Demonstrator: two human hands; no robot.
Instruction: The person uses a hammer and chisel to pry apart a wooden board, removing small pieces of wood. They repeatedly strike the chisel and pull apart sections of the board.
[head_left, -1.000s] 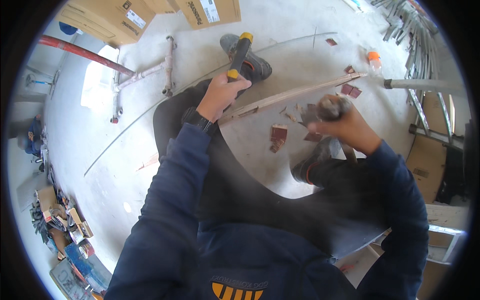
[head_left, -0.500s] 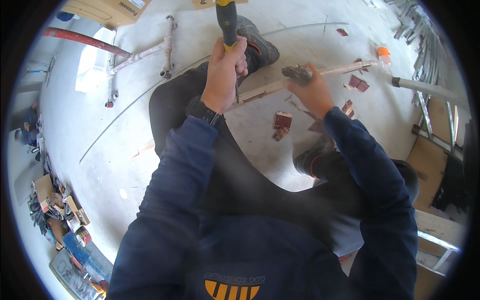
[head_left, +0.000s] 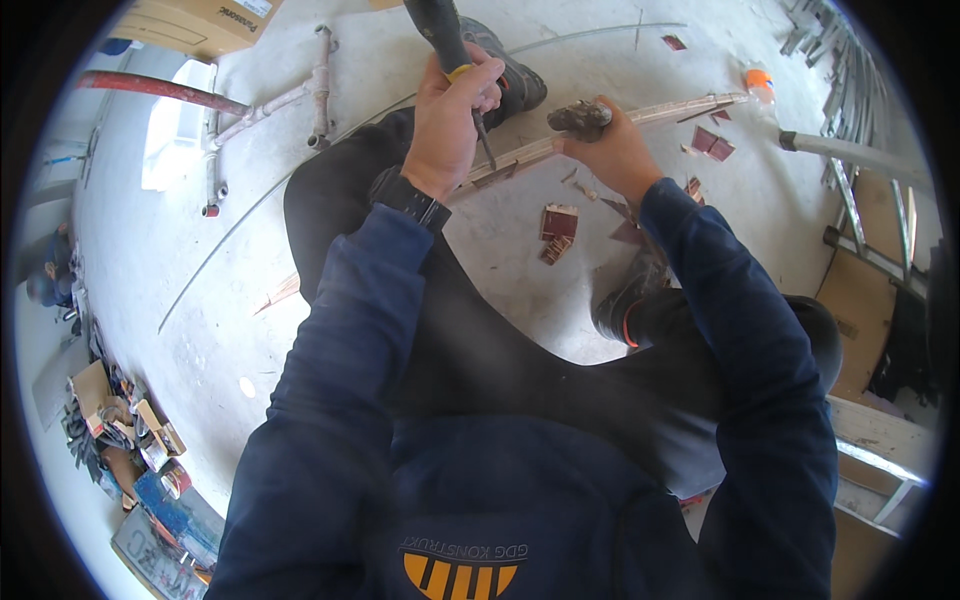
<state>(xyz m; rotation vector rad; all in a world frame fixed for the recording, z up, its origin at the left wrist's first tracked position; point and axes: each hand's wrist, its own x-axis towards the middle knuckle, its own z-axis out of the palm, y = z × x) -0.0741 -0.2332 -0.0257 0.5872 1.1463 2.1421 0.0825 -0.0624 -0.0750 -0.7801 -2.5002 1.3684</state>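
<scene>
My left hand (head_left: 446,125) is closed around a screwdriver (head_left: 436,28) with a black and yellow handle. The handle points away from me, and the metal shaft comes out below the fist, its tip close to a long strip of plywood (head_left: 665,112); contact cannot be made out. My right hand (head_left: 618,152) grips a rough, dark grey lump (head_left: 580,119), whose exact kind is unclear. It is just over the strip. The strip runs from beside my left wrist to the far right, its layered edge splintered. Dark red plywood scraps (head_left: 558,222) lie nearer to me.
A bottle with an orange cap (head_left: 760,82) stands beyond the strip's right end. Pipes (head_left: 250,120), one part red, lie at left. Grey metal lengths (head_left: 858,120) and a ladder (head_left: 880,268) are at right; boxes and clutter (head_left: 125,420) at lower left. My shoes flank the work.
The screwdriver has tilted, so its shaft now shows slanting down from my left fist. My right hand with the lump has moved slightly left and away. The view has shifted a little.
</scene>
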